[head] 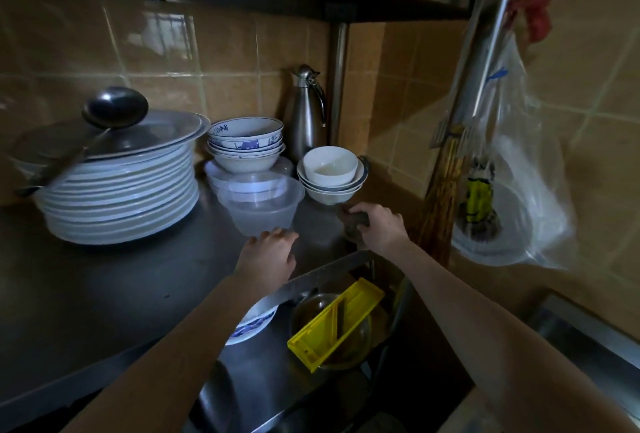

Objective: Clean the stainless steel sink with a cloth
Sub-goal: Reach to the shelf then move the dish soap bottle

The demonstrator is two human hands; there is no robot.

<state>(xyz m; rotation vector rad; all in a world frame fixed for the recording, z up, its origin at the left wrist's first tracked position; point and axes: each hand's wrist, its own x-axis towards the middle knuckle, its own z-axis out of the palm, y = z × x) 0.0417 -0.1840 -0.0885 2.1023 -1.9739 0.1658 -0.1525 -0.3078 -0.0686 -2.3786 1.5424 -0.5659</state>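
hands out over the steel counter (138, 276), and we're right at the back corner. our right hand (379, 226) has its fingers curled tight round a dark cloth (355, 217), wadded up and pressed on the steel at the counter's back right corner, just in front of the stacked white bowls (330, 173). our left hand (268, 252) lies low beside it, fingers loose and spread, holding nothing. its fingertips are right at the foot of the clear plastic tub (263, 205); whether they touch it we cannot tell. behind the tub sits a pile of blue-patterned bowls (244, 145), and a steel jug (308, 114) stands upright against the tiled wall (173, 51). far left, a tall stack of plates (117, 197) carries a lid (138, 134), with a ladle (114, 108) lying across it. below the counter edge, on a lower shelf (263, 363), a yellow slicer (336, 323) rests tilted across a glass bowl (311, 306). a plastic bag (519, 173) hangs at the right. down at the lower right we see a steel rim (588, 339), possibly the sink, well apart from the cloth.
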